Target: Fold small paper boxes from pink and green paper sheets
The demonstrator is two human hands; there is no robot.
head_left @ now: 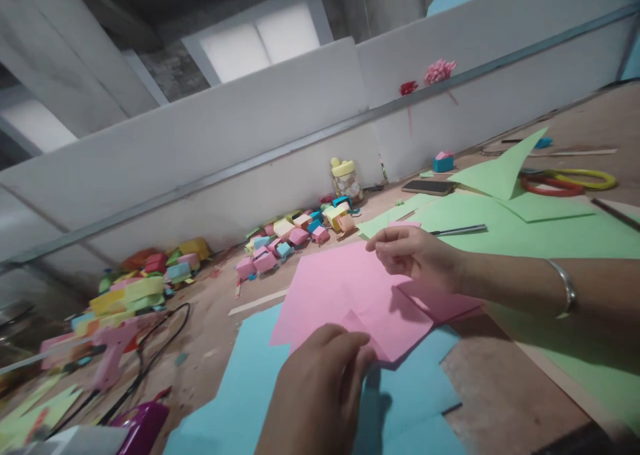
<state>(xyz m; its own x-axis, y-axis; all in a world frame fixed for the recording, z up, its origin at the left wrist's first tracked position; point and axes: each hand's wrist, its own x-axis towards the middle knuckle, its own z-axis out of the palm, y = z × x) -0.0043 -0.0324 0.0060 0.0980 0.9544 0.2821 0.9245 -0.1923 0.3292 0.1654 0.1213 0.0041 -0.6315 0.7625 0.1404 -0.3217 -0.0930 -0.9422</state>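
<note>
My left hand [320,385] is closed at the lower middle, its fingers pressed together by a small pointed flap of pink paper [356,322]. Its fingertips partly hide the flap's lower edge. Beneath lies a larger pink sheet [330,282] with creases, resting on light blue paper [255,362]. My right hand [417,256] hovers over the pink sheet's right side, thumb and fingers curled together in a pinch. Whatever may be between those fingertips is too small to make out. A pen [463,230] lies just behind the right hand on green paper [540,232].
Scissors [565,180], a phone [429,187] and a jar [346,178] stand or lie toward the back. Several small paper boxes [295,232] are heaped by the wall. At left are more paper pieces [135,292], a pink glue gun [113,348] and its cable [143,368].
</note>
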